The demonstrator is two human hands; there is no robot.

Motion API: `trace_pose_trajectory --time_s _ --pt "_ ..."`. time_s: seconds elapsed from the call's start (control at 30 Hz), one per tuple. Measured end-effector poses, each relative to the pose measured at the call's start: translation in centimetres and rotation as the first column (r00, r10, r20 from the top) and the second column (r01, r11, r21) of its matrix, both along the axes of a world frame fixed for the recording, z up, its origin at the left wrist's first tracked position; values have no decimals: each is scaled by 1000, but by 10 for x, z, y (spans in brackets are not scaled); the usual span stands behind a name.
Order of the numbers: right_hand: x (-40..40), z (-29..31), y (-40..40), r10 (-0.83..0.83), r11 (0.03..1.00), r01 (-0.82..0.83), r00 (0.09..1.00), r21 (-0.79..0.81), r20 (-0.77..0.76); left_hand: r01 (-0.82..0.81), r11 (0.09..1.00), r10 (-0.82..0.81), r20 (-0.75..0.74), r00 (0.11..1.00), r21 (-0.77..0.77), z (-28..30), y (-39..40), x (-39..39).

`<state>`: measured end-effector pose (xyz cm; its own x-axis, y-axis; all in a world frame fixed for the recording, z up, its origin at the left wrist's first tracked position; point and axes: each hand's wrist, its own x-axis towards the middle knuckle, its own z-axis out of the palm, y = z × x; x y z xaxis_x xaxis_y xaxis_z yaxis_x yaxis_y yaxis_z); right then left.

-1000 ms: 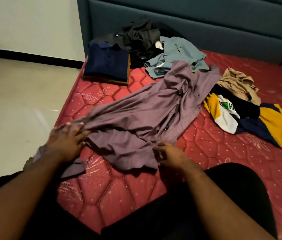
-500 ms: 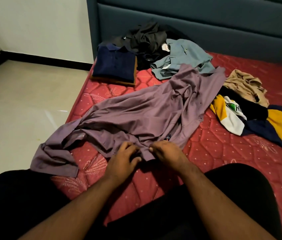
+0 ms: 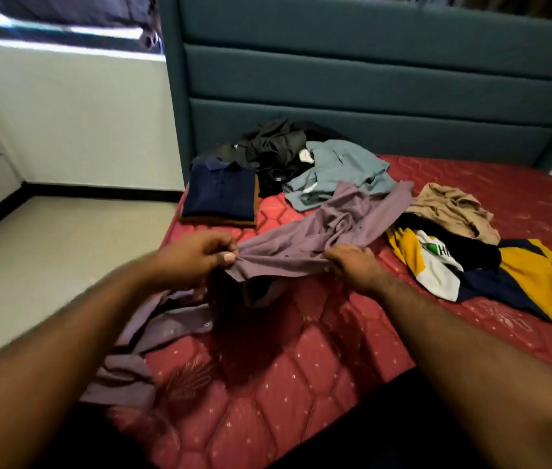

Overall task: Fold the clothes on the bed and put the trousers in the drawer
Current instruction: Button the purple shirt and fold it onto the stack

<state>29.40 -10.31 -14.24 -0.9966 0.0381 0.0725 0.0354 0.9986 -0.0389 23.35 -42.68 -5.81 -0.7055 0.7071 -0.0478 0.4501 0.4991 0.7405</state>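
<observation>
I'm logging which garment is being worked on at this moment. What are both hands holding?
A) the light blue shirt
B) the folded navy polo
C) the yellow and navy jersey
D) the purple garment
D: the left hand and the right hand each pinch an edge of the purple garment, stretched between them above the red mattress.

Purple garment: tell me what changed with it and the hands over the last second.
Both hands, left hand and right hand, moved apart along the purple garment, pinched its near edge and lifted it off the red mattress, stretched between them. The folded navy shirt and other clothes stayed put.
</observation>
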Motion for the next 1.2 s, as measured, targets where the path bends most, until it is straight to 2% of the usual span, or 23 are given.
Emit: trace_pose_trajectory --time_s 0.07,0.13,0.23,0.33,0.4,0.47,0.53,0.57,0.63,0.67,0.7,0.73,0.77,0.8,0.83,0.87,0.9,0.93,1.0,1.07,1.1,1.13,1.2 --pt "-19 27 12 -17 998 11 996 -66 -86 37 992 -36 15 999 -121 43 -8 -24" --pt "-35 72 15 -25 976 -23 976 -217 -218 -43 984 35 -49 998 -173 87 -16 -54" --pt "-49 169 5 -61 900 -136 902 -415 -427 -219 971 191 -237 952 -96 161 -25 -90" --pt "-42 260 -11 4 858 -262 863 -442 -505 -274 959 280 -398 874 71 214 -31 -104" --pt "-23 314 -17 114 872 -266 927 -411 -358 -236 955 293 -453 842 180 245 -39 -97" --pt "1 350 -9 215 890 -203 976 -407 -16 -180 947 286 -447 848 265 271 -54 -85" --pt "16 361 4 284 869 -119 915 -481 287 -138 959 234 -420 877 246 295 -76 -71" --pt "18 359 8 300 850 -44 860 -525 413 -135 971 198 -354 914 196 303 -85 -68" --pt "13 343 4 278 847 83 773 -525 571 -210 975 178 -300 937 -79 308 -86 -65" --pt "8 344 -3 211 873 100 806 -478 553 -286 924 182 -367 912 -253 310 -79 -70" --pt "0 350 -8 110 917 70 902 -393 417 -379 868 181 -507 843 -321 316 -66 -76" --pt "-13 363 -7 -4 958 35 994 -284 110 -490 854 253 -684 684 -174 325 -50 -84" --pt "-27 385 -6 -80 973 8 950 -232 -302 -533 841 403 -763 504 93 341 -34 -88" --pt "-35 411 -5 -159 956 -43 753 -289 -638 -482 780 597 -707 379 399 360 -19 -87" --pt "-37 435 -5 -237 904 -177 550 -389 -801 -404 661 750 -580 318 633 378 -6 -90" --pt "-35 459 -5 -281 829 -332 449 -451 -848 -331 534 838 -435 330 778 395 6 -89" --pt "-27 476 -7 -262 758 -440 472 -482 -842 -278 443 855 -309 416 852 409 18 -86" --pt "-17 484 -13 -178 729 -472 568 -495 -804 -232 397 810 -221 543 888 416 29 -82" --pt "2 484 -26 39 764 -450 748 -463 -663 -144 369 656 -147 741 918 413 45 -65" --pt "15 465 -37 179 852 -346 898 -394 -403 -104 376 512 -113 852 921 381 55 -48" --pt "18 450 -41 224 896 -300 942 -327 -252 -84 408 470 -130 873 909 355 58 -41" --pt "23 426 -47 261 917 -275 962 -288 -87 -51 466 418 -168 893 883 320 60 -34" --pt "23 363 -60 300 936 -237 924 -262 237 1 641 240 -202 949 767 227 65 -28"
